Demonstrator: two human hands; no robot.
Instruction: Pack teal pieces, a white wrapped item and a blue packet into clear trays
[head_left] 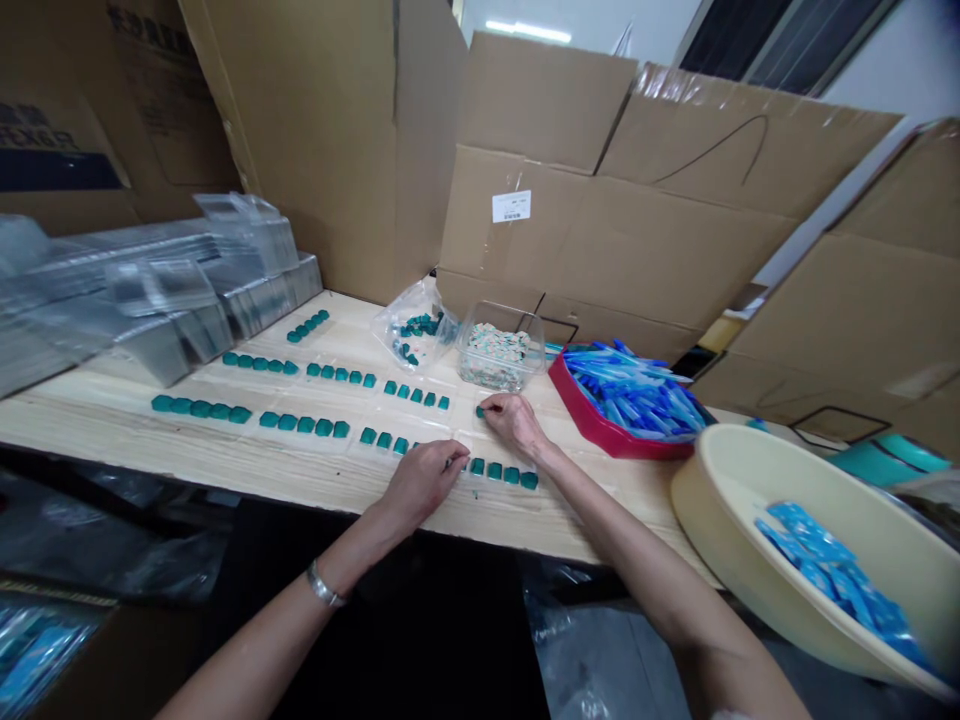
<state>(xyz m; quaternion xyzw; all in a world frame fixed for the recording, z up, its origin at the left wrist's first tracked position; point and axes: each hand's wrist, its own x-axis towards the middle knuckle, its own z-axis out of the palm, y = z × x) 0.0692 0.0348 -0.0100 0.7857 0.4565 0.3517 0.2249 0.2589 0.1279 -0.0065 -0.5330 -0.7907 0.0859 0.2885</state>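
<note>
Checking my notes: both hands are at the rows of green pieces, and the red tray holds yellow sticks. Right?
No. The head view shows the red tray holding blue sticks, not yellow. The left hand and right hand are at the rows of green pieces.

Colour reference: work surface and containers

Teal pieces (pixel 495 470) in rows on a pale, wood-grain table (pixel 225 470). Red tray (pixel 592 425) with bright blue items (pixel 637 390). Cream basin (pixel 720 480) with light blue packets (pixel 825 570). Clear container (pixel 499 355) with white, green and orange speckled contents. Brown cardboard boxes (pixel 637 240), one with a white label (pixel 511 206). Silver bracelet (pixel 324 585).
</note>
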